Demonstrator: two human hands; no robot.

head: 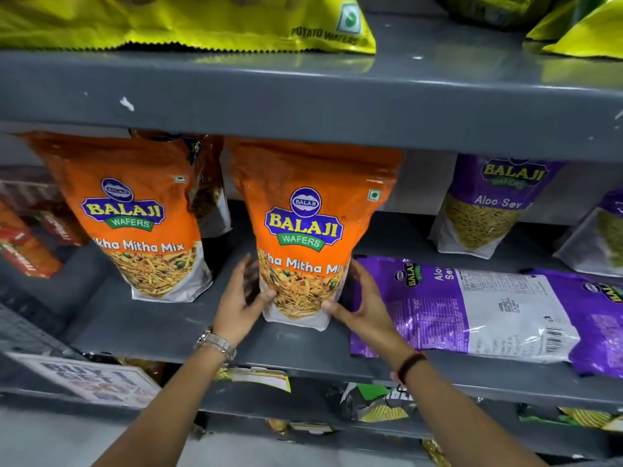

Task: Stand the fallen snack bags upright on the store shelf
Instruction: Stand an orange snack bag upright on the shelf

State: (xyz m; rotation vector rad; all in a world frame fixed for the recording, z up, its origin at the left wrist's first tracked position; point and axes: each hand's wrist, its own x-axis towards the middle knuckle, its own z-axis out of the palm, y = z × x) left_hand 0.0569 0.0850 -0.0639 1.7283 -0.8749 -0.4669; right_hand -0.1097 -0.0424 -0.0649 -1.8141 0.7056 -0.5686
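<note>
the orange snack bag point(305, 230) at mid-frame is glossy plastic film with creased highlights near its top. the purple bag point(472, 308) lying flat at the right is shinier, its foil wrinkled and glinting. the grey shelf point(303, 102) looks like painted metal, semi-gloss, chipped white in spots. the wristwatch point(215, 343) band at lower centre is polished metal.
</note>
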